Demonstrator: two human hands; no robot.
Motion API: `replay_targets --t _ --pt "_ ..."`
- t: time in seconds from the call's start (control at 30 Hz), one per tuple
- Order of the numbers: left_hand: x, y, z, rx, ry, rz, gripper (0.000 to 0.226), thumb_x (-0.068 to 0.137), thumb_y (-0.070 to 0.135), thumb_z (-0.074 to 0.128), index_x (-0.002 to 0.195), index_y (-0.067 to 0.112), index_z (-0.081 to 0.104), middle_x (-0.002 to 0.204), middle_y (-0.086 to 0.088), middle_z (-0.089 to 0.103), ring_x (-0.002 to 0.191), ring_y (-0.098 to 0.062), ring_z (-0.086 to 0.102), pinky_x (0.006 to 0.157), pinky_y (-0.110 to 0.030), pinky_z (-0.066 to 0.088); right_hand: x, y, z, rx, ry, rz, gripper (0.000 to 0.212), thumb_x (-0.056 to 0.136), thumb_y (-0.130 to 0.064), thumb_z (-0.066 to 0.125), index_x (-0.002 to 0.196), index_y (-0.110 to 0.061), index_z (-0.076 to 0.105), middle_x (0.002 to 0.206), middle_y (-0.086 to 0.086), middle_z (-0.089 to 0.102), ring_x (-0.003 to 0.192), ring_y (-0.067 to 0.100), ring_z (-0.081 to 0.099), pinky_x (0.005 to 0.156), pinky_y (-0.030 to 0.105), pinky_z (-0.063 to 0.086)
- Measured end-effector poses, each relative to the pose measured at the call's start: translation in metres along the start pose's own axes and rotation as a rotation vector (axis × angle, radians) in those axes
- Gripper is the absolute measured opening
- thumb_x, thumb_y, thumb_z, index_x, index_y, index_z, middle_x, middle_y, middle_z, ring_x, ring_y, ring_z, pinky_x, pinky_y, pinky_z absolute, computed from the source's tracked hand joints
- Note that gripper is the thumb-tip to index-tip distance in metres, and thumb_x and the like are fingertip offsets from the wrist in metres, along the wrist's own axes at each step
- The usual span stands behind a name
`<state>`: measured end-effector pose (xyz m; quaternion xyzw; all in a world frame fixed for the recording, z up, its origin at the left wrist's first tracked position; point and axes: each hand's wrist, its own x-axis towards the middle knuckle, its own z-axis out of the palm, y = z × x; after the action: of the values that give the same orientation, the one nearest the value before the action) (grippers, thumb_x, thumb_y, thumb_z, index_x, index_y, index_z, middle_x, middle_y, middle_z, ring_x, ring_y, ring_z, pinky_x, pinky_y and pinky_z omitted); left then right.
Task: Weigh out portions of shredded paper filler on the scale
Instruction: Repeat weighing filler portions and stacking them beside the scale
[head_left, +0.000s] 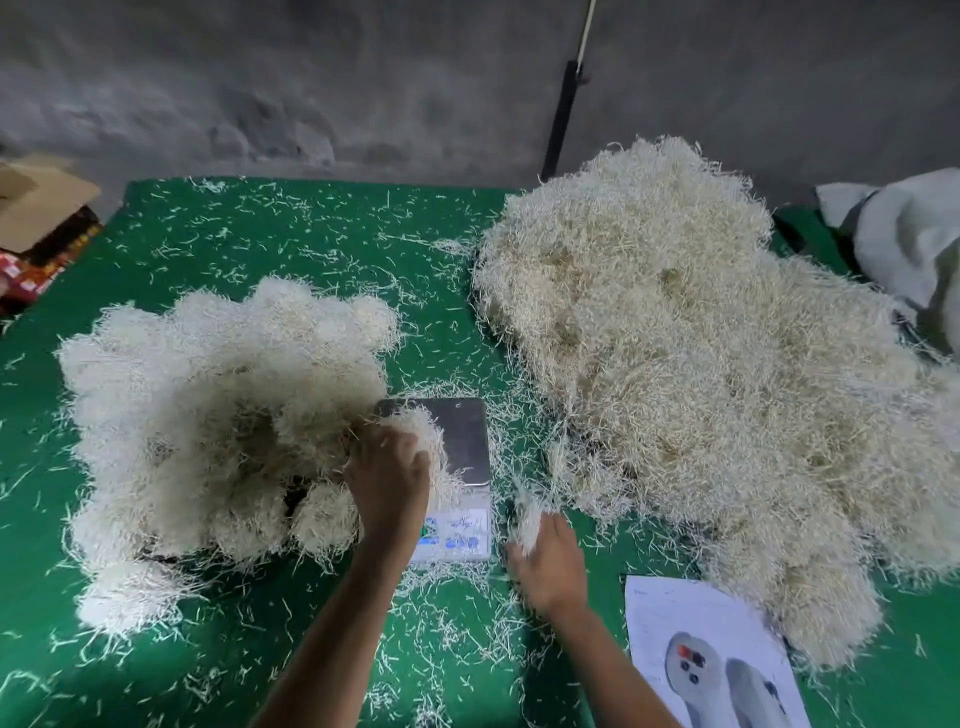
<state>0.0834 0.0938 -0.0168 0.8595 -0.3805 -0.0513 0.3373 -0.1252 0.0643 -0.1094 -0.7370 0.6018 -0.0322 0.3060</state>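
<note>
Shredded paper: we see it in two heaps on the green worktop (322, 234); the big heap (717, 374) fills the right side, and the smaller heap (208, 405) of rounded clumps lies on the left
Scale: we find the scale (462, 467) between the two heaps, near the front middle; its steel plate is mostly bare at the back right, and its display end faces us
Portion: a clump of paper (421, 441) sits over the left edge of the scale plate, running into the smaller heap
Left hand: our left hand (389, 483) rests on that clump with the fingers curled down into the strands, gripping them; the forearm partly covers the scale's display
Right hand: our right hand (545, 566) is just right of the scale's front end; its fingers are pressed together round a thin tuft of paper (530, 519) that sticks up from the fist
Loose strands: short bits of paper lie scattered all over the worktop, thickest round the scale
Sheet: a printed sheet (711, 654) lies at the front right, touching the edge of the big heap; it shows grey handheld devices
Cardboard box: an open box (36, 202) stands at the far left beyond the worktop
Cloth: a pale cloth or sack (914, 244) lies at the far right
Pole: a dark pole (561, 119) leans against the grey wall behind the big heap
</note>
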Motion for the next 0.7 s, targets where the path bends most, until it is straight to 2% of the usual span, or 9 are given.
replay_targets --t 0.1,0.2,0.3,0.37,0.43,0.5,0.57,0.63,0.7 --pt "0.009 0.010 -0.010 -0.139 -0.126 -0.034 0.036 0.093 0.008 0.065 0.128 0.005 0.064 0.137 -0.012 0.060 0.127 -0.025 0.052 0.109 -0.037 0.038 -0.021 0.015 0.021 -0.011 -0.035 -0.032 0.046 0.093 -0.042 0.068 0.127 -0.021 0.044 0.119 -0.011 0.048 0.104 0.003 0.051 0.106 0.030 0.051" --pt "0.011 0.019 -0.027 -0.284 -0.180 0.010 0.049 0.094 0.001 0.058 0.143 0.005 0.054 0.145 -0.012 0.055 0.130 -0.020 0.053 0.103 -0.026 0.041 -0.034 0.015 0.029 0.066 -0.059 -0.014 0.050 0.090 -0.029 0.073 0.127 -0.024 0.041 0.127 -0.008 0.049 0.087 0.007 0.064 0.086 0.022 0.057" --pt "0.006 0.017 -0.046 -0.234 -0.147 0.144 0.040 0.095 -0.007 0.052 0.133 0.000 0.062 0.131 -0.017 0.066 0.118 -0.021 0.065 0.097 -0.022 0.048 -0.042 0.010 0.029 0.090 -0.051 0.009 0.057 0.089 -0.023 0.074 0.135 -0.023 0.040 0.137 -0.006 0.046 0.080 0.005 0.061 0.071 0.009 0.047" --pt "-0.007 0.015 -0.058 -0.185 -0.120 0.219 0.034 0.095 -0.005 0.050 0.120 0.005 0.071 0.115 -0.011 0.074 0.102 -0.016 0.072 0.089 -0.022 0.054 -0.048 0.007 0.029 0.070 -0.027 0.030 0.059 0.089 -0.016 0.075 0.138 -0.018 0.043 0.141 -0.005 0.045 0.075 0.006 0.055 0.063 0.005 0.043" --pt "-0.024 0.008 -0.067 -0.168 -0.105 0.188 0.028 0.095 0.005 0.053 0.108 0.014 0.075 0.103 0.003 0.076 0.087 -0.002 0.070 0.081 -0.015 0.053 -0.056 0.003 0.029 0.027 0.016 0.045 0.057 0.088 -0.012 0.074 0.139 -0.015 0.047 0.139 -0.002 0.049 0.086 0.008 0.057 0.077 0.006 0.045" --pt "-0.043 -0.003 -0.068 -0.209 -0.111 0.137 0.026 0.095 0.008 0.052 0.102 0.016 0.076 0.092 0.006 0.076 0.068 0.007 0.066 0.065 -0.004 0.045 -0.065 0.001 0.033 -0.018 0.058 0.028 0.056 0.089 -0.010 0.073 0.139 -0.013 0.049 0.139 -0.001 0.049 0.108 0.009 0.057 0.097 0.011 0.042" --pt "-0.062 -0.017 -0.064 -0.259 -0.135 0.075 0.026 0.098 0.010 0.051 0.101 0.013 0.076 0.089 0.001 0.077 0.063 0.002 0.066 0.057 -0.012 0.050 -0.072 0.000 0.037 -0.047 0.078 0.004 0.053 0.090 -0.008 0.070 0.139 -0.012 0.051 0.142 0.000 0.049 0.113 0.007 0.053 0.103 0.013 0.039" --pt "-0.076 -0.034 -0.058 -0.302 -0.157 -0.032 0.020 0.099 0.010 0.055 0.098 0.012 0.075 0.084 0.000 0.076 0.068 -0.010 0.069 0.062 -0.029 0.058 -0.079 0.001 0.041 -0.053 0.076 -0.012 0.053 0.091 -0.007 0.068 0.140 -0.011 0.050 0.147 0.003 0.046 0.123 0.010 0.052 0.110 0.015 0.032" --pt "-0.090 -0.052 -0.048 -0.334 -0.190 -0.150 0.015 0.097 0.011 0.059 0.097 0.011 0.074 0.078 0.005 0.072 0.061 0.000 0.063 0.055 -0.027 0.054 -0.085 0.006 0.046 -0.073 0.084 -0.039 0.054 0.092 -0.011 0.069 0.142 -0.010 0.049 0.151 0.003 0.044 0.138 0.015 0.045 0.114 0.016 0.020"
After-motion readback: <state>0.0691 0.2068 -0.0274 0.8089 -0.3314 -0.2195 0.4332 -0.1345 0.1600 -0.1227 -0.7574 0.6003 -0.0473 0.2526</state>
